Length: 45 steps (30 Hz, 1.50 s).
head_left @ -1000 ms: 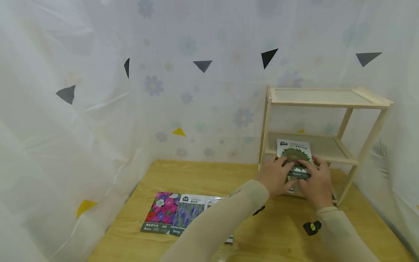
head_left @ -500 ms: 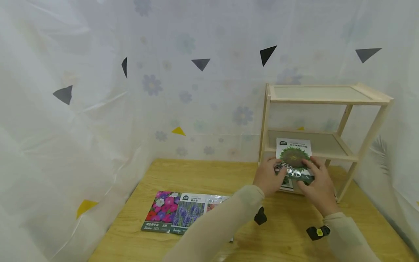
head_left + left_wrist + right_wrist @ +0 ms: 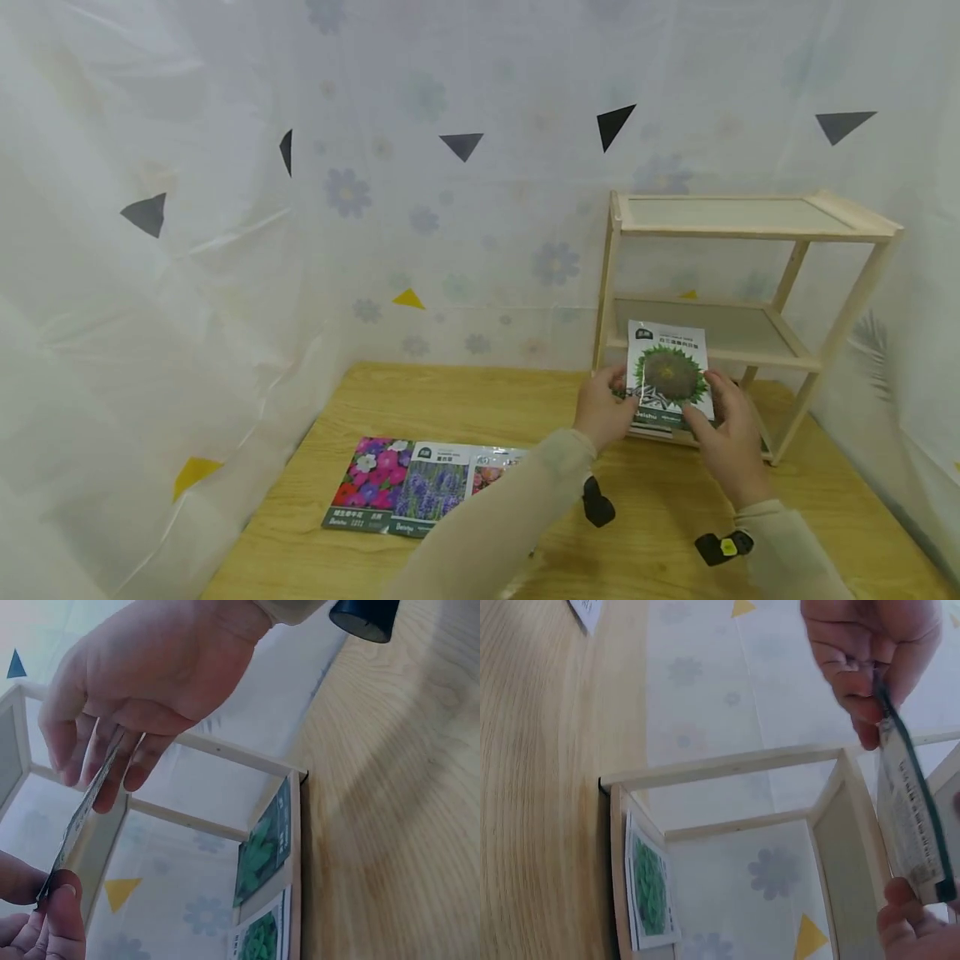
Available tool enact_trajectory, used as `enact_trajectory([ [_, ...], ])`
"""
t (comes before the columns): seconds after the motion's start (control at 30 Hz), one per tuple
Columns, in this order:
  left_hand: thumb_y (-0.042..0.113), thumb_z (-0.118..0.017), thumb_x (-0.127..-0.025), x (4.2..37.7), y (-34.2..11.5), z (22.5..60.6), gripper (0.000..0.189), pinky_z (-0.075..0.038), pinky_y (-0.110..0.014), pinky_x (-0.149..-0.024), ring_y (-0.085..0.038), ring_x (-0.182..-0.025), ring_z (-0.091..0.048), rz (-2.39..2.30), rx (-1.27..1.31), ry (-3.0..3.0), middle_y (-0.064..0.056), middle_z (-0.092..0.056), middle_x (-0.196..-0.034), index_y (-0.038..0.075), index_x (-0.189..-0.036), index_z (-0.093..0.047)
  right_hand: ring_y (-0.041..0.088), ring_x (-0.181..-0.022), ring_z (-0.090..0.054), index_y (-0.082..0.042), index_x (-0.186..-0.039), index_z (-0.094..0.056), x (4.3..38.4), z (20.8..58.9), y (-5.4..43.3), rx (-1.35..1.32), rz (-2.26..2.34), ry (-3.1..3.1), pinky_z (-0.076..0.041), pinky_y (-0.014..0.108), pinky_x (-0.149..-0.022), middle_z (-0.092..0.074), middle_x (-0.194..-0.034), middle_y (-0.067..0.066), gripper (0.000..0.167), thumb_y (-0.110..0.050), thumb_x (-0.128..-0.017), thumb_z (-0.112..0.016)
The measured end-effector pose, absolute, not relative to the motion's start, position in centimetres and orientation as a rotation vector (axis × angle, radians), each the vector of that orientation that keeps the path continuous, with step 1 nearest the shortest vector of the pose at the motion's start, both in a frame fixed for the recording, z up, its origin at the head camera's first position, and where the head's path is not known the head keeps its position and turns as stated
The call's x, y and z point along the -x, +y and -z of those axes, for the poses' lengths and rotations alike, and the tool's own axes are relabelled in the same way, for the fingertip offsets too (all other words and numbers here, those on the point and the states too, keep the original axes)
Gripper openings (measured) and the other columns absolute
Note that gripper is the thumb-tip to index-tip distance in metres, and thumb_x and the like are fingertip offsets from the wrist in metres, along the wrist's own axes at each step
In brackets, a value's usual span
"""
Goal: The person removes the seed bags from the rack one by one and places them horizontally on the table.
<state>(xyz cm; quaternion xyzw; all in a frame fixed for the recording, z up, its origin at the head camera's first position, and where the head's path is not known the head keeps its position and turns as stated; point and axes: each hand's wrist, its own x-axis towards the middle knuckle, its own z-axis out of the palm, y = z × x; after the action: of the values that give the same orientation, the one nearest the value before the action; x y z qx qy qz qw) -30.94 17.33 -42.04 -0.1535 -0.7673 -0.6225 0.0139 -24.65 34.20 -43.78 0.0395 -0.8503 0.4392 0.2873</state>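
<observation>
A seed packet (image 3: 671,367) with a large green-edged sunflower head on its front is held up before the middle level of a wooden shelf rack (image 3: 806,364). My left hand (image 3: 603,410) pinches its lower left side and my right hand (image 3: 726,433) its lower right side, both thumbs toward me. In the left wrist view the packet (image 3: 82,802) shows nearly edge-on between both hands. The right wrist view shows its printed back (image 3: 911,810). Packets with green leaves (image 3: 264,851) stand on the rack's lowest level.
On the wooden table (image 3: 420,400) at the left lie a pink-flower packet (image 3: 375,475), a lavender packet (image 3: 435,487) and a third packet (image 3: 487,477), partly hidden by my left sleeve. A white floral curtain (image 3: 480,250) hangs behind the rack.
Both hands have come slightly down and toward me with the packet. Its front now faces me more fully, and my fingers have shifted out to its sides.
</observation>
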Motion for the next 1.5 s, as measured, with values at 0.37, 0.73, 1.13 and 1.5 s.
enact_trajectory([
  [0.37, 0.001, -0.069, -0.086, 29.8, 15.9, 44.3, 0.046, -0.047, -0.023, -0.056, -0.005, -0.071, -0.053, 2.127, 0.403, -2.357, 0.007, -0.054, -0.088, 0.019, -0.128, -0.061, 0.011, -0.045, -0.033, -0.011, -0.149, -0.037, 24.2, 43.8, 32.8, 0.166, -1.104, -2.362, -0.031, 0.029, -0.036, -0.053, -0.077, 0.01, 0.061, -0.034, -0.097, -0.058],
  [0.73, 0.005, -0.071, -0.086, 29.4, 13.5, 45.7, 0.04, -0.052, -0.02, -0.064, -0.003, -0.075, -0.058, 1.953, 0.521, -2.406, 0.009, -0.056, -0.087, 0.012, -0.125, -0.063, 0.02, -0.084, -0.049, 0.001, -0.136, -0.051, 23.9, 45.1, 32.3, -0.002, -0.894, -2.402, -0.041, 0.02, -0.057, -0.046, -0.132, 0.023, 0.055, -0.025, -0.091, -0.069],
  [1.13, 0.022, -0.075, -0.085, 29.0, 10.8, 46.4, 0.057, -0.043, -0.017, -0.067, -0.002, -0.077, -0.048, 1.293, 0.805, -2.571, 0.009, -0.051, -0.084, 0.011, -0.137, -0.054, 0.024, -0.08, -0.053, 0.007, -0.133, -0.051, 23.8, 46.1, 31.2, -0.146, -0.864, -2.467, -0.045, 0.026, -0.055, -0.045, -0.131, 0.027, 0.061, -0.025, -0.087, -0.074],
  [1.5, 0.063, -0.07, -0.076, 27.4, 8.8, 47.9, 0.076, -0.042, -0.019, -0.07, -0.003, -0.085, -0.044, 0.693, 0.905, -2.784, 0.01, -0.049, -0.103, 0.021, -0.138, -0.054, 0.023, -0.082, -0.05, 0.007, -0.134, -0.051, 23.8, 48.2, 30.4, -0.202, -0.899, -2.712, -0.043, 0.033, -0.059, -0.042, -0.132, 0.028, 0.068, -0.036, -0.087, -0.072],
])
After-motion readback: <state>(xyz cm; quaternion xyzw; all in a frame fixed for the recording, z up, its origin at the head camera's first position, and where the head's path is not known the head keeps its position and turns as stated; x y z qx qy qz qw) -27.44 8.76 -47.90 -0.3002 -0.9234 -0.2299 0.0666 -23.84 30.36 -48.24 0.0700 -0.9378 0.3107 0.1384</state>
